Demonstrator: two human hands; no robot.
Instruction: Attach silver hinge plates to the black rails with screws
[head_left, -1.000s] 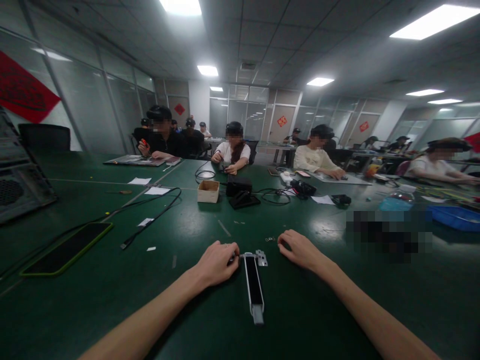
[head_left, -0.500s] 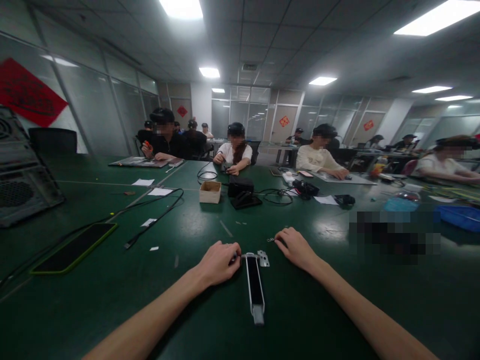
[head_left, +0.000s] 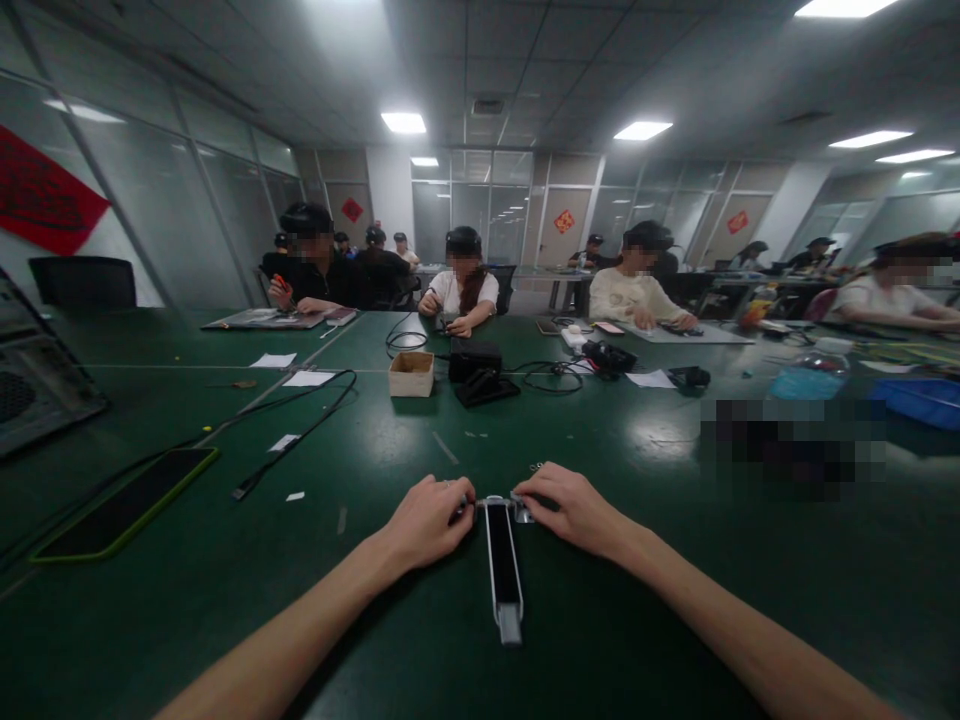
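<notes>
Right grip (head_left: 574, 508) at edge of bracket (head_left: 524, 515)

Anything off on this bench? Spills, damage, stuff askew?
No visible spill or damage. Slightly untidy: a black cable lies loose on the green table, its near end plugged into nothing, with a small white scrap nearby. The right hand partly hides the metal bracket, so I can't judge that.
</notes>
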